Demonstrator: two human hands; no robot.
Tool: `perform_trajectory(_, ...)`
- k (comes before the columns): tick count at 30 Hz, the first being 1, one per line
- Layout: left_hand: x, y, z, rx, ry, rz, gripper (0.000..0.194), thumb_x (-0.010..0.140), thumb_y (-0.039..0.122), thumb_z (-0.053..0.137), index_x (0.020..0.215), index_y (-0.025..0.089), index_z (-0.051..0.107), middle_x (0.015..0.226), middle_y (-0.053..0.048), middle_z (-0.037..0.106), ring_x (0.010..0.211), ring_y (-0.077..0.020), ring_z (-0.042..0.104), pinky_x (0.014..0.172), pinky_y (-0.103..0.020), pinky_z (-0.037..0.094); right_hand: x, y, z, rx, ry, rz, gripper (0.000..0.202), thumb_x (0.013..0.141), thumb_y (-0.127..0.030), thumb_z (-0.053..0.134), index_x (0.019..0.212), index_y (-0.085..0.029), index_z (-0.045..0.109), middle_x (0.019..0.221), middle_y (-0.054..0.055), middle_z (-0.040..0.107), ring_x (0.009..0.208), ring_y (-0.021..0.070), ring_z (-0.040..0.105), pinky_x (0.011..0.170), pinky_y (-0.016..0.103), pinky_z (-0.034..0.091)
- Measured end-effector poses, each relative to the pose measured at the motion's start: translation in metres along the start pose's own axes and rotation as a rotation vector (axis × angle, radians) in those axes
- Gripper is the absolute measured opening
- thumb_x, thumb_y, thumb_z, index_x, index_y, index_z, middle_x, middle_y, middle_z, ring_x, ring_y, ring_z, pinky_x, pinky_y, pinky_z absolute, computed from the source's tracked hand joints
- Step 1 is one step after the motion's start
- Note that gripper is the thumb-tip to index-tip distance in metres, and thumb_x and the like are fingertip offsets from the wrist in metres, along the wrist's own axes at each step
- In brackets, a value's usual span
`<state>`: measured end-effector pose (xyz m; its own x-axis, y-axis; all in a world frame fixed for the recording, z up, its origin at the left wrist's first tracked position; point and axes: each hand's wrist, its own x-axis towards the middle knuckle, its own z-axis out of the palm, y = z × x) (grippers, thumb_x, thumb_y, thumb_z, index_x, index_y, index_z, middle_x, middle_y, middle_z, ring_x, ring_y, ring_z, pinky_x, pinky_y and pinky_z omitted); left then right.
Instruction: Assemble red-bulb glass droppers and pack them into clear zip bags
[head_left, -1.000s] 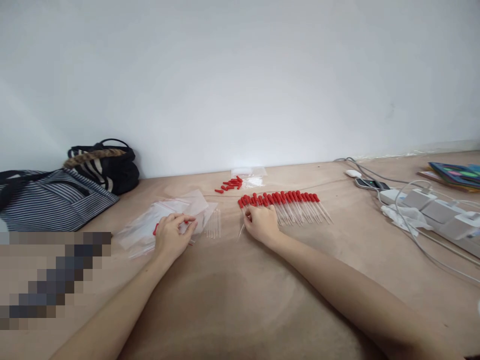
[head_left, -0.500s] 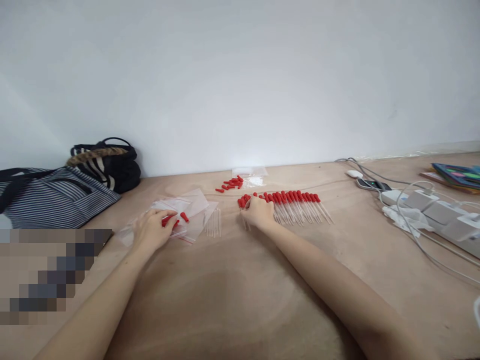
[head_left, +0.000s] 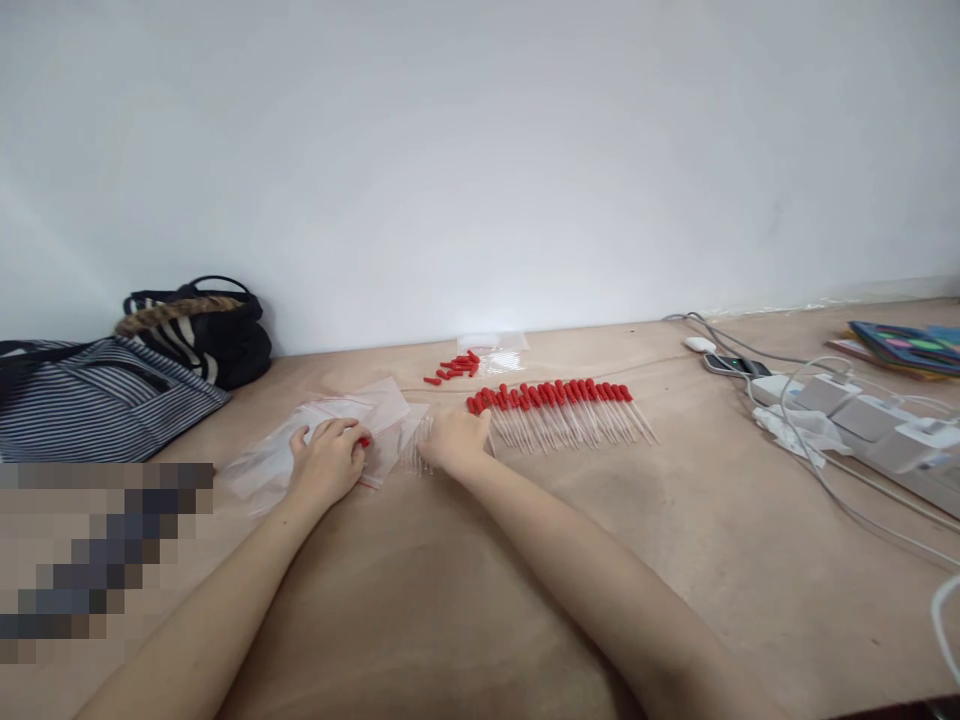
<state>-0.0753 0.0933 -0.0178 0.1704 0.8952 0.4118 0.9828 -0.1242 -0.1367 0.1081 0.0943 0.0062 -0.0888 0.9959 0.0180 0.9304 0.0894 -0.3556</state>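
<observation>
My left hand rests over clear plastic bags on the left, its fingers curled around a small red rubber bulb. My right hand reaches over the small group of clear thin tubes beside the bags; its fingertips are partly hidden, and whether they grip a tube cannot be made out. Just right of it lies a long row of clear tubes topped with red bulbs. Behind the row is a small pile of loose red bulbs.
A clear bag with tubes lies near the wall. Striped bag and black bag stand at left. On the right are a power strip with white plugs, cables, a dark device and colourful flat items.
My right hand has moved left from the row's left end to the bare tubes. My left hand has shifted right, over the loose red bulbs on the bags. The view has turned slightly.
</observation>
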Motion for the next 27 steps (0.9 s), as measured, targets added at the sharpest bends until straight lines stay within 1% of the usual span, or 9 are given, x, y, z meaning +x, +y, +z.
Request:
perform_trajectory(3,0.000,0.002,-0.003,-0.020,0.010,0.028,0.023,0.075,0.017,0.042,0.080,0.020,0.064,0.105,-0.011,0.062,0.102,-0.0291,0.051,0.090,-0.052,0.026,0.005,-0.004,0.001,0.042,-0.059,0.030,0.033,0.070,-0.036,0.055,0.097,-0.017,0.060,0.094,0.013,0.065,0.091,0.0245,0.059,0.089,0.044,0.027)
perform_trajectory(7,0.000,0.001,-0.004,-0.007,-0.009,0.055,0.020,0.078,0.017,0.042,0.084,0.019,0.060,0.105,-0.011,0.062,0.101,-0.0292,0.050,0.087,-0.049,0.028,0.007,-0.005,-0.001,0.064,-0.069,0.036,0.032,0.073,-0.038,0.052,0.097,-0.018,0.061,0.099,0.012,0.064,0.097,0.0249,0.057,0.089,0.043,0.030)
perform_trajectory(9,0.000,-0.001,-0.002,-0.009,-0.018,0.069,0.017,0.078,0.018,0.043,0.084,0.019,0.059,0.104,-0.012,0.062,0.101,-0.0290,0.050,0.085,-0.048,0.029,0.006,-0.003,-0.004,0.069,-0.072,0.035,0.032,0.073,-0.037,0.052,0.098,-0.019,0.061,0.098,0.012,0.065,0.096,0.0246,0.058,0.088,0.042,0.031)
perform_trajectory(13,0.001,0.001,-0.003,-0.042,-0.001,0.099,0.017,0.079,0.020,0.042,0.082,0.020,0.058,0.103,-0.010,0.062,0.101,-0.0279,0.050,0.085,-0.045,0.030,0.002,0.010,-0.015,0.063,-0.064,0.021,0.030,0.076,-0.040,0.049,0.091,-0.018,0.064,0.094,0.012,0.066,0.090,0.0242,0.060,0.087,0.041,0.032)
perform_trajectory(16,0.001,0.010,-0.009,-0.118,0.043,0.118,0.018,0.079,0.019,0.040,0.082,0.020,0.058,0.103,-0.010,0.061,0.103,-0.0278,0.049,0.085,-0.044,0.031,-0.005,0.023,-0.024,0.072,-0.050,-0.020,0.033,0.076,-0.045,0.047,0.082,-0.018,0.066,0.089,0.011,0.066,0.087,0.0246,0.060,0.086,0.041,0.032)
perform_trajectory(19,-0.002,0.026,-0.017,-0.308,0.075,0.115,0.017,0.078,0.022,0.039,0.082,0.019,0.055,0.099,-0.010,0.062,0.100,-0.0264,0.052,0.085,-0.041,0.036,-0.016,0.037,-0.030,0.096,-0.036,-0.054,0.027,0.076,-0.039,0.049,0.072,-0.018,0.065,0.081,0.008,0.067,0.081,0.0222,0.060,0.079,0.036,0.036)
perform_trajectory(22,-0.012,0.048,-0.023,-0.598,0.078,0.077,0.017,0.080,0.028,0.038,0.085,0.019,0.052,0.088,-0.007,0.062,0.087,-0.0220,0.058,0.079,-0.036,0.044,-0.030,0.058,-0.034,0.154,0.039,-0.133,0.025,0.079,-0.034,0.048,0.068,-0.018,0.064,0.072,0.004,0.066,0.073,0.0171,0.059,0.069,0.028,0.038)
perform_trajectory(25,-0.026,0.076,-0.027,-0.889,0.017,0.043,0.020,0.078,0.031,0.043,0.091,0.017,0.050,0.087,-0.006,0.062,0.082,-0.0192,0.060,0.077,-0.033,0.047,-0.048,0.090,-0.034,0.285,0.157,-0.316,0.019,0.082,-0.027,0.046,0.076,-0.020,0.063,0.072,0.000,0.065,0.070,0.0123,0.056,0.067,0.023,0.037)
perform_trajectory(27,-0.035,0.093,-0.027,-1.096,-0.073,-0.001,0.025,0.076,0.031,0.046,0.096,0.017,0.049,0.090,-0.006,0.062,0.084,-0.0180,0.061,0.078,-0.032,0.048,-0.061,0.111,-0.032,0.326,0.215,-0.403,0.017,0.082,-0.022,0.046,0.081,-0.019,0.063,0.074,0.000,0.065,0.071,0.0122,0.056,0.069,0.023,0.037)
